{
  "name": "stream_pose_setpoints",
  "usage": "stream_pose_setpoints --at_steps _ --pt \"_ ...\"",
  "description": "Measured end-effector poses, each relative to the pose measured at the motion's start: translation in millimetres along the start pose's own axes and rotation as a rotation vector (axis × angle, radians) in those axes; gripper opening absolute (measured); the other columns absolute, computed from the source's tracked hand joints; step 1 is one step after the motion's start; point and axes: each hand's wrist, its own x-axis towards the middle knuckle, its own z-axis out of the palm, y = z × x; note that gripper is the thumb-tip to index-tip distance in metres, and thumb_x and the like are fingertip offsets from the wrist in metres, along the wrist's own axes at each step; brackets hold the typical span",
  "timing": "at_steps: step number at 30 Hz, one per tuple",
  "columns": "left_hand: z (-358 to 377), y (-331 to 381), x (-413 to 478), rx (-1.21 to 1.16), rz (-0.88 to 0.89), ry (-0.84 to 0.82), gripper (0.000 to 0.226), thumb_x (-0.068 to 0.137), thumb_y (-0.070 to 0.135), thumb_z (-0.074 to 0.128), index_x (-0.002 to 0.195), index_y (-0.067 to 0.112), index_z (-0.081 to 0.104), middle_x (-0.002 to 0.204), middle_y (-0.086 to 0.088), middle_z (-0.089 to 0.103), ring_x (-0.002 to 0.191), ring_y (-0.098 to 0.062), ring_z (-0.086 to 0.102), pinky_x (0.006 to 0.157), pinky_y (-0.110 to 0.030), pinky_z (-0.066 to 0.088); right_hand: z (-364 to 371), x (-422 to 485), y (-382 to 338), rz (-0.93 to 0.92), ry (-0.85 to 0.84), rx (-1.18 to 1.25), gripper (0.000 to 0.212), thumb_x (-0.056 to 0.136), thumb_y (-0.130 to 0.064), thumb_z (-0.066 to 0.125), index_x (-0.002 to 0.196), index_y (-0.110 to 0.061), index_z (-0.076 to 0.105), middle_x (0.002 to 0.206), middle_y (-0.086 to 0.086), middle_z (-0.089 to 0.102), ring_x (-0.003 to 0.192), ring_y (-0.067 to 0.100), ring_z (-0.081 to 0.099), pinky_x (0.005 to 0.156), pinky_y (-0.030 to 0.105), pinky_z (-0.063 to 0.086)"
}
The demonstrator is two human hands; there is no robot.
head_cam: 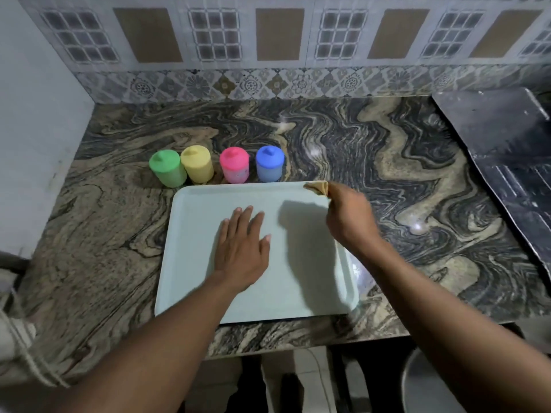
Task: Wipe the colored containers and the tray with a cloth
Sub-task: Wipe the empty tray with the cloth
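A pale green tray [196, 239] lies flat on the marbled counter. My left hand [241, 248] rests palm down on the tray's middle, fingers spread. My right hand [348, 216] is closed on a tan cloth [317, 186] that touches the tray's far right corner. Behind the tray stand a green container [167, 168], a yellow container [197, 164], a pink container [235, 165] and a blue container [269, 163], side by side in a row, lids on.
The marbled counter [387, 162] meets a tiled wall at the back and a white wall at the left. A dark metal sheet [507, 162] lies at the right. A round metal vessel [423, 383] sits below the counter's front edge.
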Motion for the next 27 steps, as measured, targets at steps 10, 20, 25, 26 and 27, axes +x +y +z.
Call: stream_pose_setpoints --at_steps 10,20,25,26,27 --pt "11 11 -5 0.059 -0.049 0.051 0.06 0.098 0.05 0.028 0.154 0.027 0.027 0.165 -0.002 0.02 0.154 -0.022 0.011 0.124 -0.045 0.016 49 -116 23 -0.129 -0.254 -0.451 0.046 0.073 -0.005 0.069 0.117 0.005 0.065 0.119 0.026 0.069 0.118 0.041 0.064 0.092 0.049 0.055" --pt "11 11 -5 0.057 -0.064 0.06 0.062 0.096 0.05 0.03 0.154 0.028 0.028 0.165 -0.001 0.02 0.154 -0.022 0.011 0.124 -0.044 0.016 -38 -90 5 0.071 -0.174 -0.08 0.047 0.088 -0.01 0.055 0.124 -0.038 0.066 0.106 0.003 0.076 0.094 0.031 0.07 0.063 0.032 0.043" --pt "9 12 -7 0.039 -0.067 0.063 0.061 0.096 0.05 0.03 0.153 0.029 0.029 0.165 0.001 0.02 0.154 -0.02 0.011 0.124 -0.043 0.016 -3 -12 13 -0.002 -0.107 -0.377 0.03 0.091 -0.005 0.046 0.116 -0.012 0.062 0.116 0.015 0.067 0.101 0.038 0.064 0.068 0.037 0.04" --pt "9 12 -7 0.042 -0.066 0.064 0.061 0.096 0.05 0.031 0.153 0.029 0.028 0.165 0.001 0.02 0.154 -0.02 0.011 0.124 -0.043 0.016 8 -14 17 -0.051 -0.166 -0.449 0.029 0.093 -0.009 0.045 0.115 -0.01 0.063 0.118 0.015 0.065 0.108 0.037 0.062 0.071 0.037 0.043" --pt "9 12 -7 0.045 -0.066 0.064 0.061 0.096 0.05 0.031 0.153 0.029 0.028 0.165 0.001 0.02 0.154 -0.02 0.011 0.124 -0.043 0.016 19 -24 23 -0.109 -0.212 -0.522 0.031 0.094 -0.01 0.043 0.117 -0.007 0.063 0.12 0.017 0.062 0.113 0.037 0.058 0.076 0.04 0.047"
